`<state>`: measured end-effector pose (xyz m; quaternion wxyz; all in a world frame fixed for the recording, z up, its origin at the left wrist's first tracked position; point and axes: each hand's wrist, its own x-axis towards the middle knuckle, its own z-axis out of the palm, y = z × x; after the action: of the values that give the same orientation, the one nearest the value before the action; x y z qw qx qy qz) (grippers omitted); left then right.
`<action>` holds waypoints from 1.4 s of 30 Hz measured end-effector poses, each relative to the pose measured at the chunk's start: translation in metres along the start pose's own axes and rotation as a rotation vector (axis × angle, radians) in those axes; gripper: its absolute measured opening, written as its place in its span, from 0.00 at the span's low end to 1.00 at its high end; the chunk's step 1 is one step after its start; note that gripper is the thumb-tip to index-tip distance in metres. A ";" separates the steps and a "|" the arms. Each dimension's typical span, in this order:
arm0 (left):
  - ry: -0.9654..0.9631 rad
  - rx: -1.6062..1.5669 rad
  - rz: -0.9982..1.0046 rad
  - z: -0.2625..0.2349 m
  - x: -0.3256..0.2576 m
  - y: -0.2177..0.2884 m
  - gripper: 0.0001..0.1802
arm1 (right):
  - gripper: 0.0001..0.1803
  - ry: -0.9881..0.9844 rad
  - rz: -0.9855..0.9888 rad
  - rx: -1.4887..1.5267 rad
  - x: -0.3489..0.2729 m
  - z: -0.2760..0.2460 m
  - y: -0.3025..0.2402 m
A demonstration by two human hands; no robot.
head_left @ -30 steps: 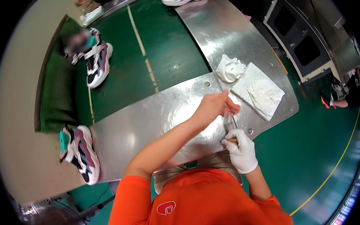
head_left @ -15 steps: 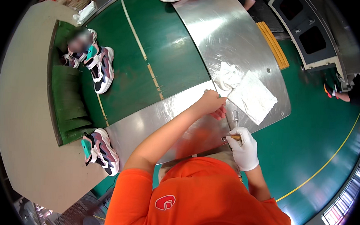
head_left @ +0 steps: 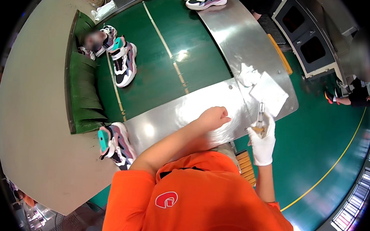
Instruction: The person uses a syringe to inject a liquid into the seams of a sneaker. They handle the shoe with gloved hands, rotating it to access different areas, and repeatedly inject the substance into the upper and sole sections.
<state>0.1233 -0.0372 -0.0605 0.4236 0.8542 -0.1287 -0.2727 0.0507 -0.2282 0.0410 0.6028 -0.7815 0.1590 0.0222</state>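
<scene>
My left hand [head_left: 213, 118], bare, is closed in a loose fist just above the metal plate [head_left: 181, 111]; whether anything is inside cannot be seen. In a white glove, my right hand [head_left: 262, 144] is closed around a slim clear tube [head_left: 260, 113] with a brownish lower part, held upright beside the plate's right edge. Close beyond it lie a folded white cloth [head_left: 272, 93] and a crumpled white cloth [head_left: 248, 75]. A white, purple and black sneaker [head_left: 118, 145] with a teal patch stands at the plate's left end.
Another sneaker [head_left: 125, 65] is on the green surface [head_left: 158, 72], near a green flap curtain [head_left: 83, 93]. More sneakers [head_left: 205, 0] stand at the far end. A beige tabletop [head_left: 34, 107] spans the left. Grey machine doors [head_left: 304, 36] and a person in dark shorts are at right.
My left hand has drawn back from beside the cloths and curled closed. The right hand has lifted the clear tube nearer the folded cloth. The whole view has shifted.
</scene>
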 end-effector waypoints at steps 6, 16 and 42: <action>0.210 0.577 0.388 0.005 -0.084 -0.055 0.35 | 0.39 0.201 -0.037 0.230 -0.096 0.055 0.026; 0.337 0.676 0.274 0.025 0.038 -0.029 0.44 | 0.39 0.407 0.233 0.170 -0.306 0.095 0.084; 0.158 2.037 -0.018 0.128 -0.224 -0.357 0.35 | 0.36 0.254 0.453 0.109 -0.493 0.064 0.306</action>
<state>-0.1374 0.1973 -0.3271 -0.4989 0.8250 -0.2646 0.0204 -0.4913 -0.1257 -0.1509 0.5991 -0.6887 0.4053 0.0498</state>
